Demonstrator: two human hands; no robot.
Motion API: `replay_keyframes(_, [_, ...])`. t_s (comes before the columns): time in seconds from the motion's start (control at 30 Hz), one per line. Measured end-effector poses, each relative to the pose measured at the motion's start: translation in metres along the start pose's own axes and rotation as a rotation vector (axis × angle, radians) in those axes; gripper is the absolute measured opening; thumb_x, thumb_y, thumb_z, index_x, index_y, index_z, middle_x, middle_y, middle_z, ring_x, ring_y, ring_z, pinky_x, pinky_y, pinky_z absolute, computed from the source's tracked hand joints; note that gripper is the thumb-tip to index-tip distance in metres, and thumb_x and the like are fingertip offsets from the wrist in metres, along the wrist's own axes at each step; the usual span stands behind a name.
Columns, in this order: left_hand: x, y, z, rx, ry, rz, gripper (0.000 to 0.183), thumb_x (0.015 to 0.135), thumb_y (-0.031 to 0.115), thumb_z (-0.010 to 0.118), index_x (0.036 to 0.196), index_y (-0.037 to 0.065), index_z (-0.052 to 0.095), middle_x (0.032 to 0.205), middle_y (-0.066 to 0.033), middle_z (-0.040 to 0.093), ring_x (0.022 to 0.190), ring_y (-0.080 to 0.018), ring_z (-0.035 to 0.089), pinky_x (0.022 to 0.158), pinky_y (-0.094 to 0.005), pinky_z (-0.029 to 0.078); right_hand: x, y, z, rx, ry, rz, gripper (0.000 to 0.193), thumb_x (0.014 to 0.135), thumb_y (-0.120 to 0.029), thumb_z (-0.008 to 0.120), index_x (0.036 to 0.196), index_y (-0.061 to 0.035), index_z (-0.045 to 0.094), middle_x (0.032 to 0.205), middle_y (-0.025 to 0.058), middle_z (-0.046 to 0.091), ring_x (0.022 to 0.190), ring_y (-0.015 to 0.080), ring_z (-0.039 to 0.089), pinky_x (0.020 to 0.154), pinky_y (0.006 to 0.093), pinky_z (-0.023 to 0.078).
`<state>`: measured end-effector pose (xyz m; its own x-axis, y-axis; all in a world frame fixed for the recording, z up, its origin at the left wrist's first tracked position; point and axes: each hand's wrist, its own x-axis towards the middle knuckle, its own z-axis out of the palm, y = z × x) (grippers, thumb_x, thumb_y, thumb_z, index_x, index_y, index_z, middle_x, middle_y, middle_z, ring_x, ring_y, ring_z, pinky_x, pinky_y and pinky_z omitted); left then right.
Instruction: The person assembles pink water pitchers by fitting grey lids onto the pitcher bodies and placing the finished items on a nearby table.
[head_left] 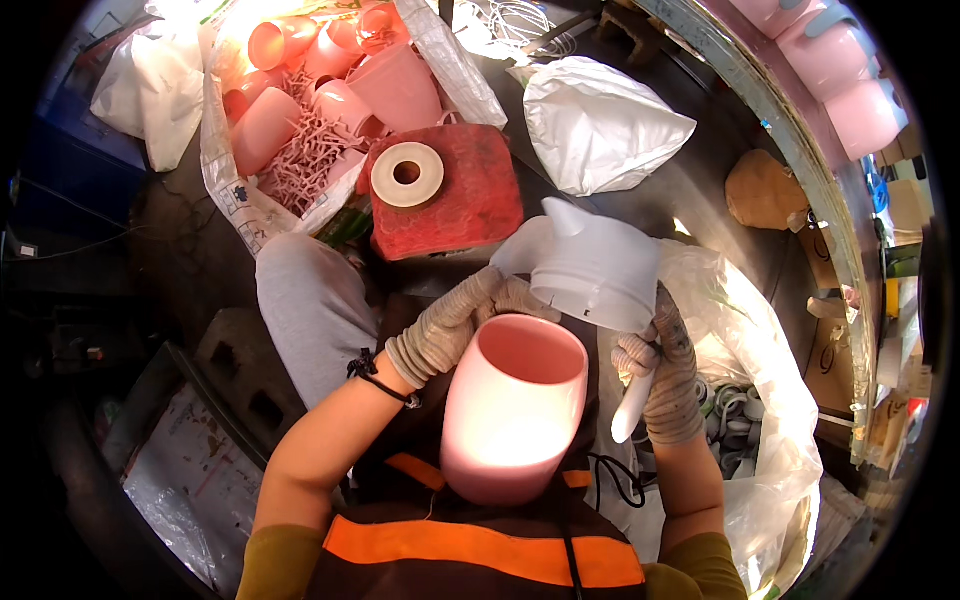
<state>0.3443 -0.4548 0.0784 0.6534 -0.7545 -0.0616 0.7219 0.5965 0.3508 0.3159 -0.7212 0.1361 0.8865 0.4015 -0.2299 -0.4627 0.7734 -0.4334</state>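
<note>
Between my hands is a translucent white plastic lid (595, 265) with a pointed ear-like corner and a rounded rim turned toward me. My gloved left hand (470, 312) grips its left side, fingertips partly hidden behind it. My gloved right hand (668, 375) is closed at the lid's right edge around a white handle (632, 408); the tool's other end is hidden. A glossy pink cup (513, 430) stands upright in my lap, its open mouth just below the lid. Whether the left hand also touches the cup, I cannot tell.
Ahead on the left, a sack (228, 190) holds pink cups and pink scraps. Beside it sits a red block (450, 215) with a tape-like roll (425, 172). A clear bag (785, 420) of grey pieces is at my right. Pink items (865, 115) line a bench (810, 180).
</note>
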Motion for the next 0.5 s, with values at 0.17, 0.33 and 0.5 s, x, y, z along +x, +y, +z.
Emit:
replay_keyframes(0.17, [-0.002,-0.001,0.017,-0.05,0.161,0.035,0.077,0.094,0.059,0.052,0.141,-0.002,0.043,0.138,-0.0141,0.054,0.126,-0.0232,0.052,0.109,-0.037,0.038,0.002,-0.005,0.032,-0.394,0.273,0.006,0.044,0.096,-0.026,0.064,0.132,-0.0047,0.051,0.067,-0.0082,0.033,0.047,0.0027,0.027,0.041,0.0182,0.028])
replay_keyframes(0.33, [-0.007,-0.002,0.017,-0.115,0.303,0.022,0.08,0.091,0.061,0.055,0.142,0.0,0.042,0.141,-0.0136,0.051,0.13,-0.0241,0.05,0.111,-0.0394,0.038,0.003,-0.001,0.049,-0.628,0.377,0.023,0.042,0.096,-0.026,0.064,0.131,-0.0045,0.054,0.066,-0.0082,0.034,0.048,0.0014,0.031,0.043,0.017,0.026])
replay_keyframes(0.5, [-0.007,-0.006,0.021,-0.03,0.313,0.129,0.078,0.092,0.059,0.055,0.142,0.001,0.042,0.14,-0.0137,0.052,0.13,-0.0244,0.05,0.111,-0.0413,0.038,0.005,0.006,0.047,-1.097,0.348,-0.128,0.038,0.095,-0.028,0.065,0.124,-0.0048,0.061,0.066,-0.0087,0.039,0.052,-0.0002,0.035,0.045,0.0165,0.027])
